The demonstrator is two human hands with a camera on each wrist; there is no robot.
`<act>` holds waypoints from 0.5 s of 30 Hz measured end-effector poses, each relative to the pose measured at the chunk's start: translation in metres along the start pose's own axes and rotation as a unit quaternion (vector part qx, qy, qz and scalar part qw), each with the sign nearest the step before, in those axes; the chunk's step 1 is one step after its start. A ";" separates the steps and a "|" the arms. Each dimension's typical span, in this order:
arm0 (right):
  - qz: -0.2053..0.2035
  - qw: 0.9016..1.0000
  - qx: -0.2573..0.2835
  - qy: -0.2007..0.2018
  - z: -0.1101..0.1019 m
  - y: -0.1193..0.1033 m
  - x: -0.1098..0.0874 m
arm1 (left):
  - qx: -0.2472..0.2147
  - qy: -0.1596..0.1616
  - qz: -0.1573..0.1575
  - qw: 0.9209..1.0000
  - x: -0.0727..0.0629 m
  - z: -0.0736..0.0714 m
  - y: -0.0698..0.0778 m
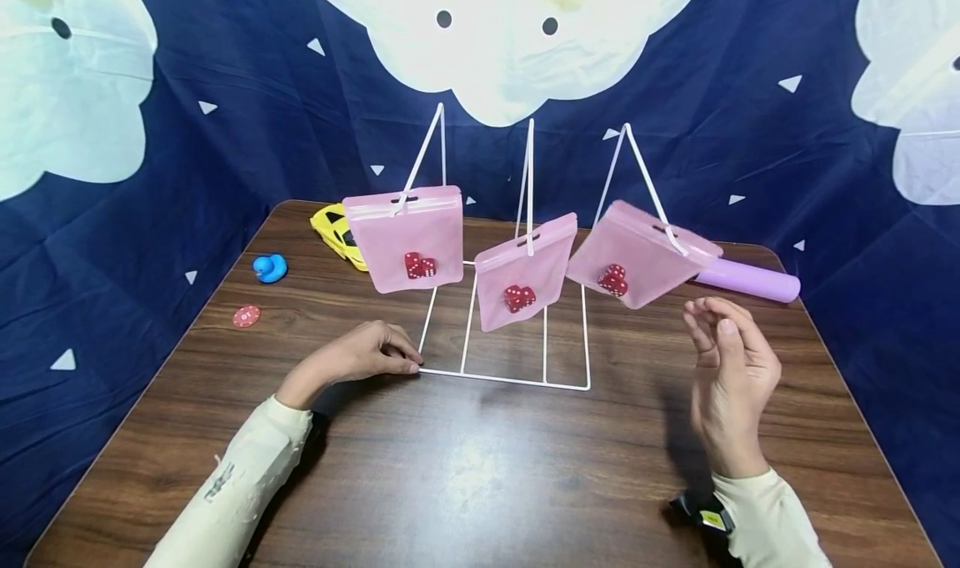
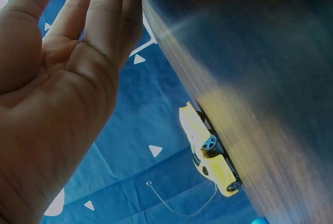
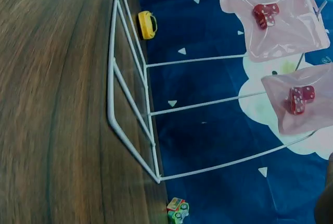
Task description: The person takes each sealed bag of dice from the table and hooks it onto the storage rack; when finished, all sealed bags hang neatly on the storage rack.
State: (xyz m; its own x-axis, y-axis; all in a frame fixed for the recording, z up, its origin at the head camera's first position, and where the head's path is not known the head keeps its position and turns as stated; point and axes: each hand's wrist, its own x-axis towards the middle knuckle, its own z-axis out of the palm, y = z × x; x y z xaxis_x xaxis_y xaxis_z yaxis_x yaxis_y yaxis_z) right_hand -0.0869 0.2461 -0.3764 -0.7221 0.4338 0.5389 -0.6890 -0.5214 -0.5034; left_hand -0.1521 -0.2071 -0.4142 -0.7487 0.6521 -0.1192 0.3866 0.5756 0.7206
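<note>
A white wire display rack (image 1: 502,378) stands on the table with three arms rising from its back. From each arm hangs a pink zip pouch: the left pouch (image 1: 378,255) is nearly level, the middle pouch (image 1: 517,274) is turned, and the right pouch (image 1: 645,247) tilts. Red dice (image 1: 519,298) show through the clear fronts. My left hand (image 1: 360,355) pinches the rack's near left corner between thumb and fingers. My right hand (image 1: 735,376) is raised off the table below the right pouch, its fingers loosely bent and holding nothing.
Behind the left pouch sits a yellow toy car (image 1: 337,234). A blue rubber duck (image 1: 270,268) and a red chip (image 1: 246,316) lie at the left. At the back right is a purple cylinder (image 1: 750,280). The right wrist view shows a small colourful toy (image 3: 178,211).
</note>
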 end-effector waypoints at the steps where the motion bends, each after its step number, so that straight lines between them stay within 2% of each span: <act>1: -0.002 1.000 -0.015 -0.005 -0.001 0.000 0.000 | 0.001 0.000 0.000 1.000 0.000 0.000 0.000; 3: -0.007 0.998 -0.057 -0.018 -0.002 0.000 0.000 | 0.001 0.001 0.001 1.000 0.000 0.000 0.000; 5: -0.013 0.992 -0.122 -0.035 -0.004 -0.002 0.000 | 0.002 0.000 0.001 1.000 0.000 0.001 0.000; 7: -0.019 0.976 -0.208 -0.053 -0.007 -0.004 0.000 | 0.001 -0.001 0.000 1.000 0.000 0.000 -0.001; 9: -0.025 0.945 -0.317 -0.072 -0.010 -0.008 0.002 | 0.002 -0.001 0.000 1.000 0.000 0.001 -0.001; 12: -0.029 0.883 -0.457 -0.103 -0.016 -0.013 0.006 | 0.004 0.002 0.003 1.000 0.001 0.001 0.000; 13: -0.029 0.863 -0.492 -0.113 -0.018 -0.014 0.007 | 0.008 0.005 0.007 1.000 0.001 0.001 0.000; 15: -0.026 0.830 -0.539 -0.141 -0.021 -0.016 0.010 | 0.017 0.014 0.011 1.000 0.002 0.001 0.001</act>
State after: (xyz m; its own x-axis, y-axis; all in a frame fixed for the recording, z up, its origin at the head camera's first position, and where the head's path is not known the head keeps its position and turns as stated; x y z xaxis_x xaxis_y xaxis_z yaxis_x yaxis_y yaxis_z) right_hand -0.0843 0.2742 -0.3774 -0.7513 0.1663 0.6387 -0.4840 0.5190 -0.7045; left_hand -0.1522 -0.2044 -0.4144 -0.7541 0.6512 -0.0849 0.4208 0.5784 0.6988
